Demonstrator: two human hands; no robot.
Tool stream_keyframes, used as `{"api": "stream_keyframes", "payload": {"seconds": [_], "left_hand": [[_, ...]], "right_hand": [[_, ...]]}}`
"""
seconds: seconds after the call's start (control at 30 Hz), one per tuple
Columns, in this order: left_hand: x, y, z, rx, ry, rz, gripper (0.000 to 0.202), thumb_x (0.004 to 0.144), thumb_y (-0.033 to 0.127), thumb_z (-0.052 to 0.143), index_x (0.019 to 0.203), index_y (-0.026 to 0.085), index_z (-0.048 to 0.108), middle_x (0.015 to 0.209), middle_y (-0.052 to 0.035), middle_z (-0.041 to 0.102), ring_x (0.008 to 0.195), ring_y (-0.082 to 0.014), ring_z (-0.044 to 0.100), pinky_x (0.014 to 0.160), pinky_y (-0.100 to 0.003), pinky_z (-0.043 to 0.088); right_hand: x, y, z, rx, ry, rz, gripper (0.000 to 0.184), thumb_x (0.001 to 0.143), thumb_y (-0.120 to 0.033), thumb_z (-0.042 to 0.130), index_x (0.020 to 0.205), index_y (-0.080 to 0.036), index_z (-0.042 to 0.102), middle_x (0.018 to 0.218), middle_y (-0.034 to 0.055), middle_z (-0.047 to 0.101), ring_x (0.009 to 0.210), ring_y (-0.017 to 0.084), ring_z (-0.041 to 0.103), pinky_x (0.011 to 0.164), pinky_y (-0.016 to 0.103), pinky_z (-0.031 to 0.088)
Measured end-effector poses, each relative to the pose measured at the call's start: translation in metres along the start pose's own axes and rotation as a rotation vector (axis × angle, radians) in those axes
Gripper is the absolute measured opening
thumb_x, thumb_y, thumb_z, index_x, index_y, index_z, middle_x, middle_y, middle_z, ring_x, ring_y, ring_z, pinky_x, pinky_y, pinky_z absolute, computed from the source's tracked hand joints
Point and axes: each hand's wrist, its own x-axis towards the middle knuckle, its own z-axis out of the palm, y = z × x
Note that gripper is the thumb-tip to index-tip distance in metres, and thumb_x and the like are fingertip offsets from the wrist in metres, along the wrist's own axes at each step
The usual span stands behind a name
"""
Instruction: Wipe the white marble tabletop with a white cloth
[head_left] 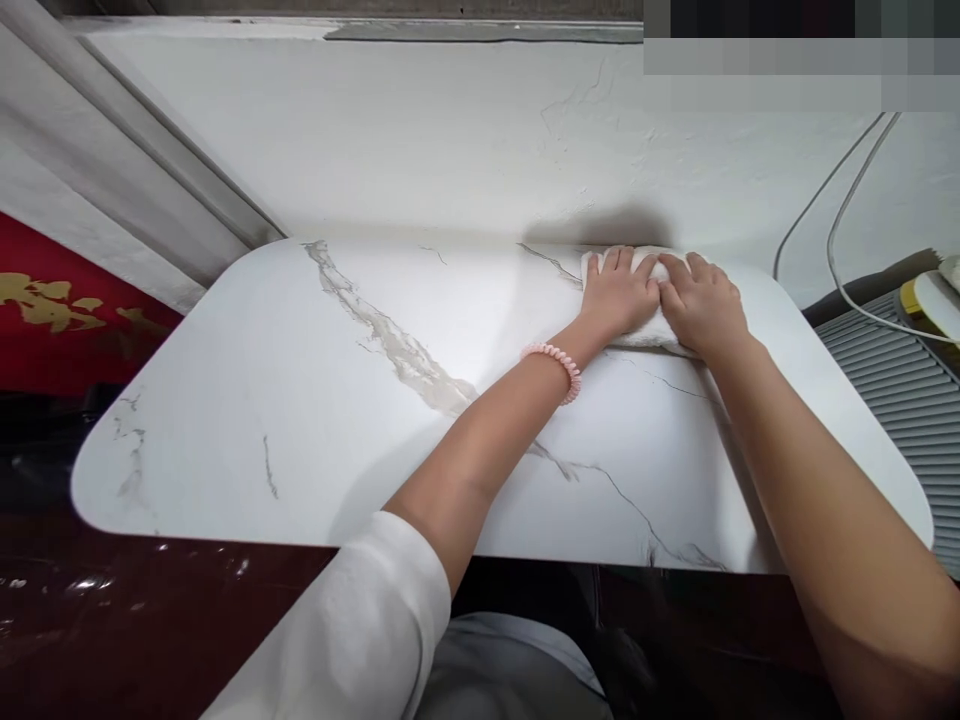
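A folded white cloth (654,332) lies on the white marble-patterned tabletop (225,400), near its back edge and right of the middle. My left hand (619,292) presses on the cloth's left part, its fingers bent over it. Close beside it, my right hand (703,305) grips the right part, with the thumbs almost touching. Much of the cloth is hidden under both palms. A pink coiled band (556,368) circles my left wrist.
A white wall (420,140) rises right behind the tabletop. At the right, a thin cable (832,235) hangs beside a grey ribbed surface (885,350). Red fabric with gold marks (67,310) is at the left, and a dark glossy surface (150,620) lies below.
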Motion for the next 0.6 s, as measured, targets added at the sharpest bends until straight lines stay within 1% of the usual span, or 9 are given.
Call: {"api": "stream_keyframes", "payload": {"seconds": [0.1,0.2,0.3,0.4,0.5,0.6], "left_hand": [[-0.024,-0.004,-0.007,0.041,-0.006,-0.027,0.052,0.103,0.028,0.028,0.153,0.020,0.041,0.163,-0.0093,0.037,0.154,-0.0233,0.025,0.128,-0.051,0.014],[-0.054,-0.007,-0.012,0.069,-0.014,-0.042,0.053,0.103,0.029,0.026,0.154,0.019,0.039,0.164,-0.0101,0.034,0.154,-0.0240,0.025,0.127,-0.051,0.015],[-0.089,-0.010,-0.019,0.083,-0.028,-0.031,0.053,0.104,0.030,0.026,0.154,0.019,0.038,0.165,-0.0104,0.033,0.154,-0.0246,0.024,0.127,-0.051,0.016],[-0.126,-0.012,-0.027,0.094,-0.052,-0.002,0.053,0.105,0.030,0.025,0.155,0.017,0.037,0.165,-0.0123,0.033,0.154,-0.0263,0.024,0.127,-0.053,0.016],[-0.164,-0.013,-0.035,0.107,-0.063,0.007,0.054,0.105,0.031,0.025,0.156,0.016,0.037,0.164,-0.0146,0.034,0.154,-0.0295,0.024,0.126,-0.056,0.015],[-0.200,-0.017,-0.043,0.132,-0.071,0.020,0.053,0.106,0.031,0.026,0.155,0.015,0.038,0.164,-0.0163,0.034,0.154,-0.0320,0.024,0.125,-0.058,0.016]], "right_hand": [[-0.018,-0.012,0.003,-0.029,0.044,-0.050,0.055,0.105,-0.033,0.022,0.155,-0.021,0.041,0.160,0.0204,0.038,0.145,0.035,0.038,0.106,0.056,0.036],[-0.042,-0.024,0.003,-0.040,0.047,-0.096,0.057,0.105,-0.032,0.017,0.155,-0.018,0.041,0.162,0.0223,0.034,0.148,0.034,0.034,0.108,0.055,0.034],[-0.071,-0.038,-0.001,-0.026,0.040,-0.122,0.057,0.104,-0.033,0.022,0.155,-0.015,0.041,0.160,0.0220,0.037,0.148,0.036,0.034,0.114,0.057,0.030],[-0.105,-0.052,-0.005,0.011,0.043,-0.125,0.056,0.103,-0.035,0.025,0.155,-0.017,0.040,0.160,0.0180,0.040,0.148,0.037,0.034,0.116,0.061,0.029],[-0.139,-0.068,-0.009,0.042,0.047,-0.135,0.056,0.103,-0.035,0.025,0.154,-0.018,0.041,0.160,0.0146,0.041,0.149,0.035,0.033,0.119,0.059,0.028],[-0.170,-0.087,-0.014,0.063,0.040,-0.144,0.057,0.103,-0.034,0.024,0.153,-0.016,0.043,0.159,0.0155,0.041,0.150,0.035,0.032,0.121,0.057,0.027]]}}
